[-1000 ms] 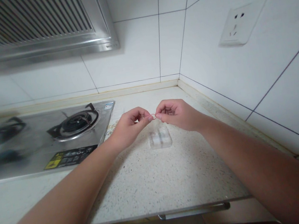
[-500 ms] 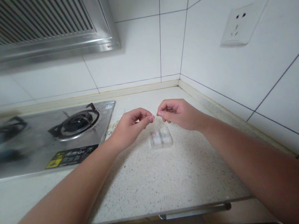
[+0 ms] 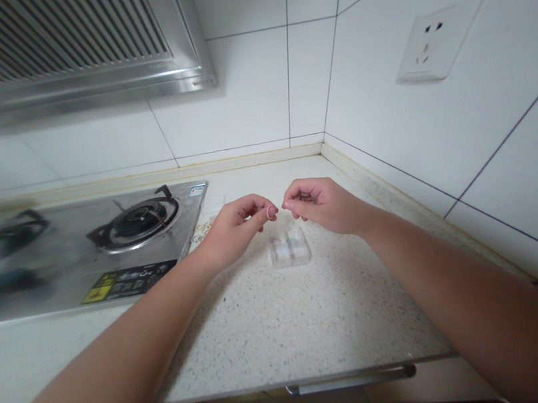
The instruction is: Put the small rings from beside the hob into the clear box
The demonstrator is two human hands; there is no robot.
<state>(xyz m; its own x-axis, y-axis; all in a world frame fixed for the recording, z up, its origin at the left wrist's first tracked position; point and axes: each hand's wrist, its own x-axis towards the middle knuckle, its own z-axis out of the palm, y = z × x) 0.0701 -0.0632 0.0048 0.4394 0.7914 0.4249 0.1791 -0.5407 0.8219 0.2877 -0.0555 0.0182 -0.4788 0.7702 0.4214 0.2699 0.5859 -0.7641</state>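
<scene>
One tiny pale loop [image 3: 267, 213] is sitting at the tip of the left hand [image 3: 233, 232], and honestly it's looking like a fiddly thing to handle. I'm guessing it's weighing next to nothing. Can't tell if it's a stiff ring or a stretchy band, since it's showing too small, so I'd be treating it as easy to drop and maybe easy to bend. Best hold, imo: pinching the rim lightly between thumb and index fingertip, leaving the opposite side free, no squeezing.

As for where it's lying: it's resting against the left thumb tip, with the left thumb and index pinching together on it. The right hand [image 3: 328, 207] is hovering just beside, to the right, fingertips not touching the left ones. Its thumb and index are curling in close, but I can't tell if they're gripping anything. Both hands are hanging above the counter [image 3: 288, 326], and a clear plastic box [image 3: 290, 250] is sitting on it, near the fingertips and a bit closer to the person.
</scene>
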